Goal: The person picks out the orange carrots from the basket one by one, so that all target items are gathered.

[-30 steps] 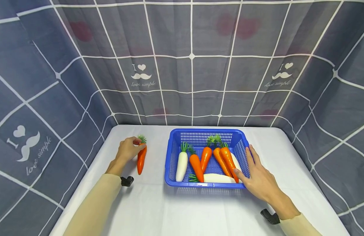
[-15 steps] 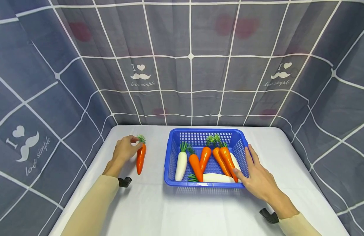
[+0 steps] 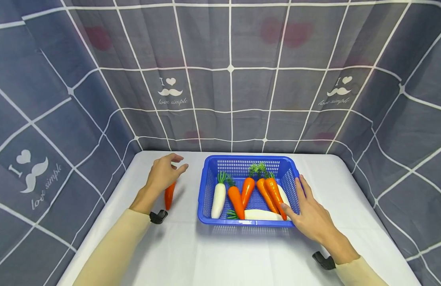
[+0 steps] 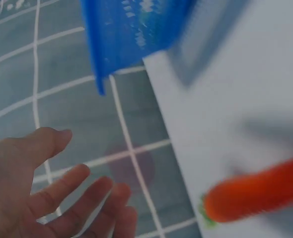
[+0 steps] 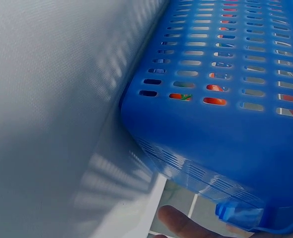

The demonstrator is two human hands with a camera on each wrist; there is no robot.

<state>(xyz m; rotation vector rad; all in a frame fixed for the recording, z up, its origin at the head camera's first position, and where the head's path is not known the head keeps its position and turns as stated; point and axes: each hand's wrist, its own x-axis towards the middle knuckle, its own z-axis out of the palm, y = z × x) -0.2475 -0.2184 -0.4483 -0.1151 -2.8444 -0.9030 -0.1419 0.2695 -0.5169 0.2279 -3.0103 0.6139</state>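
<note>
My left hand (image 3: 164, 173) hovers over the leafy end of a single orange carrot (image 3: 168, 196) on the white table. Its fingers are loosely spread and hold nothing; the carrot's top is hidden beneath them in the head view. In the left wrist view the carrot (image 4: 256, 191) lies apart from the fingers (image 4: 99, 191). My right hand (image 3: 315, 218) rests on the right rim of a blue plastic basket (image 3: 220, 223), fingers straight along the outside and thumb reaching over the edge. Inside lie several carrots (image 3: 236, 202) and a few white radishes (image 3: 218, 200).
A white cloth (image 3: 220, 258) covers the table. Grey-blue curtains (image 3: 209, 51) with white grid lines stand behind it and at both sides. A black wrist mount (image 3: 158, 217) sits under the left wrist, and another mount (image 3: 323, 261) under the right.
My left hand has let go of the carrot's top, spread its fingers and moved up and slightly right. The carrot stays on the table. My right hand keeps its place at the basket.
</note>
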